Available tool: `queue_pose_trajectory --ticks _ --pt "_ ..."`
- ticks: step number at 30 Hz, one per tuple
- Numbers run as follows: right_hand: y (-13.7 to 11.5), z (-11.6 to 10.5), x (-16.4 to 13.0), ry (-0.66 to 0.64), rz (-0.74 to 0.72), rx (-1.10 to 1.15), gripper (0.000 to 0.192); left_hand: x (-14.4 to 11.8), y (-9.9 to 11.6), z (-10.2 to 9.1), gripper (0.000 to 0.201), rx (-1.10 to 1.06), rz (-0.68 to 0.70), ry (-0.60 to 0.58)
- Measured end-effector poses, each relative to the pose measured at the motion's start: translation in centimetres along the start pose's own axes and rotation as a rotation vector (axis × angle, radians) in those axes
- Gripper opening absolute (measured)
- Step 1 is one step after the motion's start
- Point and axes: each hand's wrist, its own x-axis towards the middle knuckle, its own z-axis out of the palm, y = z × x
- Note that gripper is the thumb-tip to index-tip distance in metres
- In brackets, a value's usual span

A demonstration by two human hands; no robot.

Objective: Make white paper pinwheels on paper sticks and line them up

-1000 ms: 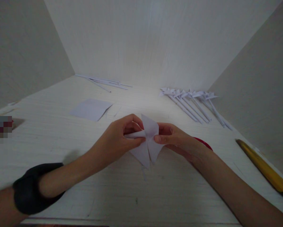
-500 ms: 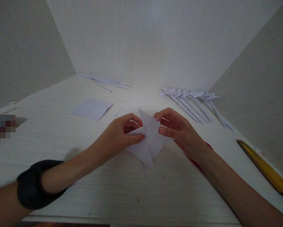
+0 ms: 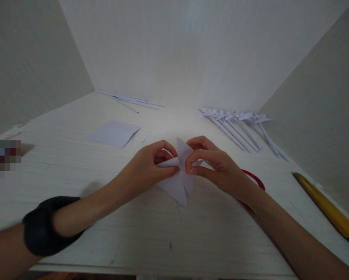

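Observation:
Between my hands, above the white table, is a white paper pinwheel (image 3: 174, 184) with pointed, folded blades. My left hand (image 3: 155, 161) pinches its left side, thumb in front and fingers curled behind. My right hand (image 3: 212, 161) is closed on the right side, thumb and index finger pressed together near the middle of the paper. The fingers hide part of the right blades. Under my right wrist lies a red-handled tool (image 3: 254, 178), mostly covered by the arm.
Several rolled paper sticks (image 3: 130, 100) lie at the back left, with a stack of square paper (image 3: 113, 133) nearer. At the back right, several finished paper pinwheels on sticks (image 3: 235, 124) lie in a row. A yellow cutter (image 3: 323, 206) rests by the right wall.
My right hand has moved left and inward, bringing the right blade's tip toward the middle of the pinwheel. The left hand keeps its hold. More of the red handle shows.

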Motion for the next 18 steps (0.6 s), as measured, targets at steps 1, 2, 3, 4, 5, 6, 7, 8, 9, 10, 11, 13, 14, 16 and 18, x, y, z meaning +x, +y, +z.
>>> queue_pose_trajectory --ticks 1,2,3,4,5,6,7,8,9,10,11,13,14,16,18 --pt "-0.01 -0.05 -0.01 0.002 -0.007 0.011 0.009 -0.01 0.07 0.01 0.019 0.000 0.001 0.004" --pt "-0.02 -0.12 -0.01 0.014 -0.011 0.038 0.011 -0.03 0.15 0.03 0.020 -0.006 -0.005 0.006" --pt "-0.02 -0.19 -0.01 0.038 -0.007 0.081 0.014 -0.05 0.23 0.04 0.020 -0.015 -0.015 0.006" --pt "-0.02 -0.25 -0.03 0.070 0.010 0.142 0.016 -0.07 0.30 0.05 0.021 -0.026 -0.032 0.004" --pt "0.00 -0.29 -0.05 0.110 0.036 0.216 0.019 -0.08 0.36 0.06 0.021 -0.038 -0.051 0.005" --pt "0.04 -0.31 -0.07 0.155 0.066 0.299 0.021 -0.09 0.41 0.07 0.022 -0.052 -0.069 0.007" --pt "0.10 -0.32 -0.10 0.195 0.098 0.379 0.021 -0.10 0.45 0.08 0.023 -0.067 -0.088 0.007" --pt "0.17 -0.33 -0.12 0.223 0.132 0.448 0.021 -0.10 0.47 0.09 0.024 -0.082 -0.104 0.008" --pt "0.26 -0.35 -0.13 0.236 0.169 0.499 0.019 -0.10 0.49 0.09 0.025 -0.094 -0.115 0.008" --pt "0.35 -0.38 -0.13 0.235 0.210 0.527 0.018 -0.10 0.50 0.10 0.025 -0.104 -0.122 0.005" --pt "0.45 -0.44 -0.11 0.219 0.254 0.540 0.018 -0.11 0.50 0.11 0.025 -0.110 -0.124 0.000" --pt "0.61 -0.61 -0.06 0.179 0.341 0.558 0.019 -0.13 0.52 0.14 0.025 -0.116 -0.124 -0.008" --pt "0.66 -0.71 -0.03 0.170 0.373 0.579 0.019 -0.15 0.54 0.15 0.024 -0.116 -0.123 -0.009" --pt "0.72 -0.90 0.01 0.180 0.414 0.653 0.018 -0.22 0.56 0.17 0.024 -0.119 -0.123 -0.007" --pt "0.72 -1.02 0.03 0.193 0.434 0.729 0.017 -0.30 0.58 0.17 0.023 -0.124 -0.119 -0.009"
